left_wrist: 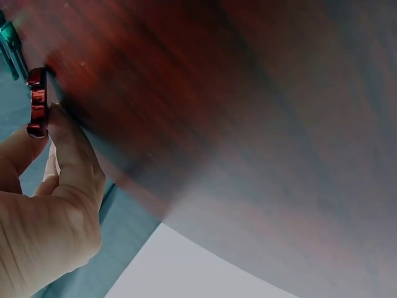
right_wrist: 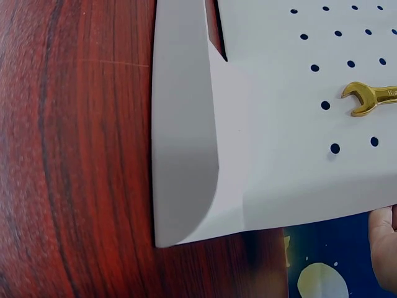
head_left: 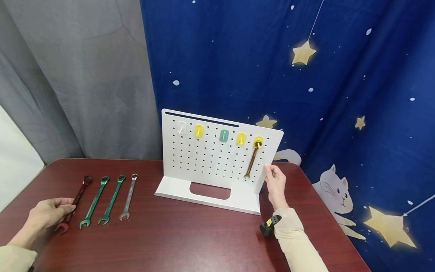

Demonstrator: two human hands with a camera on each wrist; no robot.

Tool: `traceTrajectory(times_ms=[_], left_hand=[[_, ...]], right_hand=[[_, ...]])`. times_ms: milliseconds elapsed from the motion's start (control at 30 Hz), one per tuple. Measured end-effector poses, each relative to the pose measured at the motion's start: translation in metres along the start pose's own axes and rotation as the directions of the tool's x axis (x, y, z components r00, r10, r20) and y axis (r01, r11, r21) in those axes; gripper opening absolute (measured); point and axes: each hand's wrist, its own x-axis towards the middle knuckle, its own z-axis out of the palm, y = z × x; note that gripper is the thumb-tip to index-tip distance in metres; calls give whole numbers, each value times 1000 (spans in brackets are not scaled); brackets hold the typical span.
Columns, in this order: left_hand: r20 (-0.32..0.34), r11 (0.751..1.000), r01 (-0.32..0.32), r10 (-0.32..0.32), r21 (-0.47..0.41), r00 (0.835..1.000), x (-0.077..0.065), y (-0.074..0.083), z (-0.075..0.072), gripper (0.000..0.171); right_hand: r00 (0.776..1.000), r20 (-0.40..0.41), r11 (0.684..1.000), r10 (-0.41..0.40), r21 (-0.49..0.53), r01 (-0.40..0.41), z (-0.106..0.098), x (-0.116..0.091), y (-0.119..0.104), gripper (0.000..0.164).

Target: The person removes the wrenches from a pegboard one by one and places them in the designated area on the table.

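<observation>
head view: red wrench (head_left: 81,190) sits pinched in left grip (head_left: 50,213), both ends showing.

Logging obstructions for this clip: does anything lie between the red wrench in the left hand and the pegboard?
Yes: two green wrenches and one silver wrench lie on the table between the red wrench and the pegboard.

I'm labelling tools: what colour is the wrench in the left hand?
The wrench is shiny red, clearest in the left wrist view.
</observation>
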Motion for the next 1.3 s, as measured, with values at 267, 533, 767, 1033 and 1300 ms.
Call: traceTrajectory(times_ms=[267,533,767,1033,1300], left_hand=[[5,995,17,-18,94,1000,1,5,-3,43],[-73,984,10,3,177,997,3,-2,-2,40],[-109,982,15,6,190,994,3,-1,-1,38],[-125,975,28,-1,218,992,2,2,-1,34],[-116,976,42,-17,215,993,-2,7,-1,34]], right_hand=[[1000,1,1000,5,-9,-5,-1,0,0,14],[1000,12,1000,-3,4,3,0,1,1,14],[1000,5,1000,-3,15,3,0,1,1,13],[1000,0,999,-16,32,16,0,2,3,15],[1000,4,1000,-1,28,1,0,1,2,14]])
